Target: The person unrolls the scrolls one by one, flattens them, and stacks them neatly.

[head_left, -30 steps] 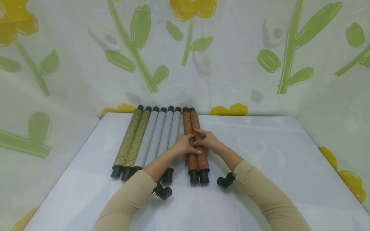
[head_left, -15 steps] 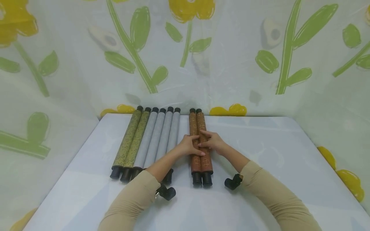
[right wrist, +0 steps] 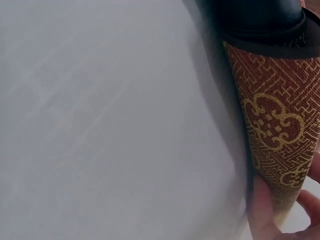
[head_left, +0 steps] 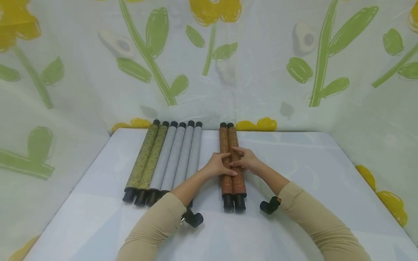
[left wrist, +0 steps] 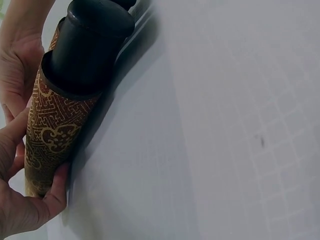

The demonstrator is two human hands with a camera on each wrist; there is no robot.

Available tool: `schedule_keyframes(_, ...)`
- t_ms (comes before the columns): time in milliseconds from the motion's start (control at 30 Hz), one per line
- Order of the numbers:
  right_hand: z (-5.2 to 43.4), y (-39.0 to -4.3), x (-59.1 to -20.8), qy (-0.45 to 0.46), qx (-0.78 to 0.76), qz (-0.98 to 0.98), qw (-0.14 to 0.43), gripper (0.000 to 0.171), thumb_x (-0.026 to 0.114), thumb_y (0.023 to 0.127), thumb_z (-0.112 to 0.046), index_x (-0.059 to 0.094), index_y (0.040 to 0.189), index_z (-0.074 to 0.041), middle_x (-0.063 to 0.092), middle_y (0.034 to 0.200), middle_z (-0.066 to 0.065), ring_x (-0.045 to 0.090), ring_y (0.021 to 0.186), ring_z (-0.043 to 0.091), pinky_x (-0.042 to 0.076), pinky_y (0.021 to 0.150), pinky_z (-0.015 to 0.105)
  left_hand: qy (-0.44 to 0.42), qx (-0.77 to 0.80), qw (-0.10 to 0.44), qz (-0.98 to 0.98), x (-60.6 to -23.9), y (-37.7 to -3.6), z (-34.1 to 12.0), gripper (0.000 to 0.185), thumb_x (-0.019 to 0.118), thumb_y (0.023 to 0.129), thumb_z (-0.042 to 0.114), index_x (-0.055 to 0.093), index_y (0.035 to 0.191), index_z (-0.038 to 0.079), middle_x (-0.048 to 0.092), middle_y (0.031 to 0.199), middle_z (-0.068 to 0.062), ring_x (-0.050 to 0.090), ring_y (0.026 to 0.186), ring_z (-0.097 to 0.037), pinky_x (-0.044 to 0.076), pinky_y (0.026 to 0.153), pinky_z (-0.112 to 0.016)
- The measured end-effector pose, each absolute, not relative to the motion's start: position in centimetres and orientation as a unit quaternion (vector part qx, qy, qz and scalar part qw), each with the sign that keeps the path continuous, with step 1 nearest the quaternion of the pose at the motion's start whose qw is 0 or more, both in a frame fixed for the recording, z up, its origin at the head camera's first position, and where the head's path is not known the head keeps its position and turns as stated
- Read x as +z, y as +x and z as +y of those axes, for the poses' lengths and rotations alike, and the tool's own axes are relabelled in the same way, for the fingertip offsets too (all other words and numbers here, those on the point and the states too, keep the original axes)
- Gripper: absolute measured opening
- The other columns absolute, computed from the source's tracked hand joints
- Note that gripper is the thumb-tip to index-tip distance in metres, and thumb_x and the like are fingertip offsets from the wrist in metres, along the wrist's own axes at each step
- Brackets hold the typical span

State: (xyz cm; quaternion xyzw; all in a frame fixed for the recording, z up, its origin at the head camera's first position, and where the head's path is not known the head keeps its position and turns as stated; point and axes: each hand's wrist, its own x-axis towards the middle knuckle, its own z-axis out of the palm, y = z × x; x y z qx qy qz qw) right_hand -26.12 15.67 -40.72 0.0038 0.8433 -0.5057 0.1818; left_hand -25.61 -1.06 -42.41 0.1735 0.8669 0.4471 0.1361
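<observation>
Two reddish-brown scrolls with gold patterning and black end knobs lie side by side on the table: a left scroll (head_left: 227, 186) and a right scroll (head_left: 240, 186). My left hand (head_left: 217, 166) grips the pair from the left, thumb and fingers reaching across their tops. From the other side my right hand (head_left: 249, 160) holds them, its fingers overlapping the right scroll. Close up in the left wrist view, left-hand fingers (left wrist: 56, 192) curl under the left scroll's patterned wrap (left wrist: 57, 130). The right wrist view has a right-hand digit (right wrist: 262, 207) against the lower side of the right scroll (right wrist: 277, 120).
Left of the hands lie two yellow-green scrolls (head_left: 143, 157) and several pale grey scrolls (head_left: 179, 156), parallel, their near knobs partly behind the left sleeve (head_left: 160, 221). The white table (head_left: 294, 156) meets a flower-printed curtain (head_left: 261, 72) at its back edge.
Both hands have slid the two reddish-brown scrolls rightward, away from the grey scrolls, widening the gap. The grey and yellow-green scrolls stay in their row.
</observation>
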Motion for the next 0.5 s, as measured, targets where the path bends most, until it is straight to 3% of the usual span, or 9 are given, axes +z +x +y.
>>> schedule_keyframes(500,17.5,-25.3,-40.3,0.011,-0.524,0.831,0.186,0.076,0.069,0.083,-0.006,0.031,0.148,-0.014,0.026,0.148,0.029,0.038,0.128,0.041,0.051,0.086,0.044,0.167,0.452,0.135,0.866,-42.6,-25.4,0.8,0.084,0.085,0.068,0.03,0.046,0.14,0.008,0.035,0.142,-0.028,0.036,0.13,-0.036,0.035,0.105,-0.046)
